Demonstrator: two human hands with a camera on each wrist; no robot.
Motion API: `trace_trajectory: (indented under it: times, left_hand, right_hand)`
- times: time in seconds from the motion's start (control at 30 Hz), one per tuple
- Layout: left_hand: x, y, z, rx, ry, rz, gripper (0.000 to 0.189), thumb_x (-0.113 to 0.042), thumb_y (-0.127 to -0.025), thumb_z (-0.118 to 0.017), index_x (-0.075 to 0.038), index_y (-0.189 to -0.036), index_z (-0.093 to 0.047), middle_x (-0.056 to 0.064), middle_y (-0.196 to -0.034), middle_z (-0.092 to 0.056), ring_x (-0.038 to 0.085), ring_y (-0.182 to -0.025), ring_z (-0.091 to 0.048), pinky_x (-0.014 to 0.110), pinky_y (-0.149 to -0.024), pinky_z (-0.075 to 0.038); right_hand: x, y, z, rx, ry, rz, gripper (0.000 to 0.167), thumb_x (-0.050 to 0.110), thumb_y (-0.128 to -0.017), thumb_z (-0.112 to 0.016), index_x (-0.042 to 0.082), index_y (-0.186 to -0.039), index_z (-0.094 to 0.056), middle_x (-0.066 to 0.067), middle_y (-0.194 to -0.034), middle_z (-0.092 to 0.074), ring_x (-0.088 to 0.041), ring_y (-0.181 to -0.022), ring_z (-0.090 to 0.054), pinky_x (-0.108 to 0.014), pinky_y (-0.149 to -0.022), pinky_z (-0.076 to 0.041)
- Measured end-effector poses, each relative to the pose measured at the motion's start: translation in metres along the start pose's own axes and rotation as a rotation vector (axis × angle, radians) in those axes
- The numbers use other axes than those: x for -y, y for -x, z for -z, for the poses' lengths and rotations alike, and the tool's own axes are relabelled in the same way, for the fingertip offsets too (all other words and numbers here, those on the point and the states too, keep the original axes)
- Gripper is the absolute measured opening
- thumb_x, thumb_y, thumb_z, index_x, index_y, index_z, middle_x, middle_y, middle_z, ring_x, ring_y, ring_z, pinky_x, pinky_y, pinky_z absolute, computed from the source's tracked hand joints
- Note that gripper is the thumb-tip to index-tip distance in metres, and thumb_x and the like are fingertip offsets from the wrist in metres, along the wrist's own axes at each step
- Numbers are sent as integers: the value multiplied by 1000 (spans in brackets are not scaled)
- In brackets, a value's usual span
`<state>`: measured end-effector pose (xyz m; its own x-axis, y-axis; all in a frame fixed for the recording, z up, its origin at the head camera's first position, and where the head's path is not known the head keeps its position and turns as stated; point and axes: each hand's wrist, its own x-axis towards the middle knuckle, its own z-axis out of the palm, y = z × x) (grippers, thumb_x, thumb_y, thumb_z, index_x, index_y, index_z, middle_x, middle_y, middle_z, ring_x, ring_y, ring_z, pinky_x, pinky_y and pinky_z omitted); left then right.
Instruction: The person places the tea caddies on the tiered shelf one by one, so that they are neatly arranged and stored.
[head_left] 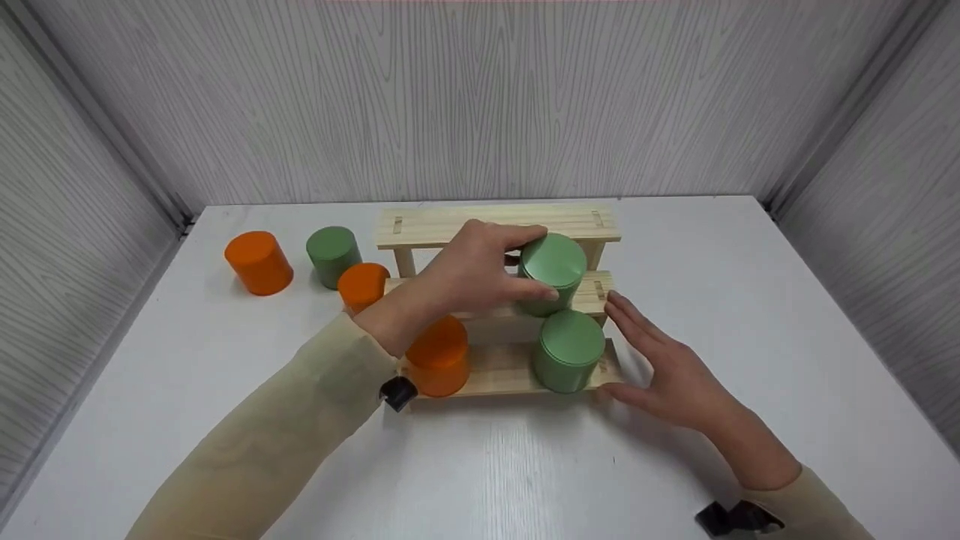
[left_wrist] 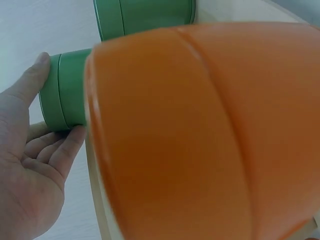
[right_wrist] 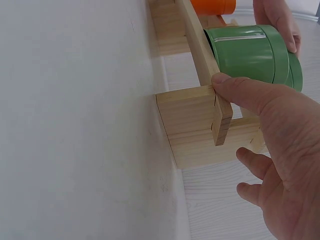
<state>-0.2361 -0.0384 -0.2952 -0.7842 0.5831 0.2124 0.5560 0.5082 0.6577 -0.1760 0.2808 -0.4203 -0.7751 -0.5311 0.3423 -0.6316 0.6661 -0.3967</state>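
In the head view my left hand point(head_left: 480, 266) grips a green canister point(head_left: 555, 262) between thumb and fingers, at the right part of the middle shelf of a three-tier wooden rack point(head_left: 499, 367). Whether its base touches the shelf is hidden. Below it a second green canister point(head_left: 570, 349) stands on the bottom shelf. My right hand point(head_left: 671, 375) lies at the rack's right end, fingers extended; in the right wrist view its thumb point(right_wrist: 240, 90) touches the bottom shelf's front edge. An orange canister point(head_left: 439, 364) stands on the bottom shelf's left, partly behind my left wrist.
Left of the rack, an orange canister point(head_left: 259, 262) and a green canister point(head_left: 333, 255) stand on the white table point(head_left: 525, 465). Another orange canister point(head_left: 363, 286) is at the middle shelf's left end, partly hidden by my forearm. Grey wood-grain panels point(head_left: 480, 97) enclose the back and sides.
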Motion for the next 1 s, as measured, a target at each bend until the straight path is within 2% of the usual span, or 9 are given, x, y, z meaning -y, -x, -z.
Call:
trace_trajectory:
  times: [0.17, 0.33, 0.53, 1.0]
  left_hand:
    - [0, -5, -6, 2, 65, -30, 75, -36, -88, -90, -7, -151, -60, 3, -134, -71, 10, -116, -69, 26, -101, -57]
    - [-2, -7, -11, 3, 86, -37, 75, -35, -89, -89, -8, -151, -59, 3, -134, -71, 10, -117, -69, 28, -101, -57]
    - [-4, -10, -14, 15, 61, -8, 75, -39, -90, -87, -10, -153, -58, 2, -134, -71, 8, -119, -68, 24, -101, -56]
    - [-3, -12, -17, 28, 90, 17, 75, -41, -94, -83, -10, -156, -55, 2, -138, -70, 11, -124, -67, 28, -104, -55]
  right_hand:
    - [-1, 0, 0, -8, -14, 14, 115, 18, -81, -95, 19, -171, -24, 4, -176, -22, -22, -152, -39, -48, -107, -52]
    - [-1, 1, -1, -16, -13, 19, 115, 17, -81, -95, 19, -171, -24, 3, -176, -22, -21, -152, -39, -48, -107, -52]
    - [0, 0, 0, -8, -20, 12, 115, 21, -81, -95, 21, -171, -24, 5, -176, -22, -22, -153, -39, -49, -108, -52]
    - [0, 1, 0, -1, -28, -2, 114, 20, -82, -95, 23, -171, -24, 7, -176, -21, -19, -154, -37, -48, -109, -51]
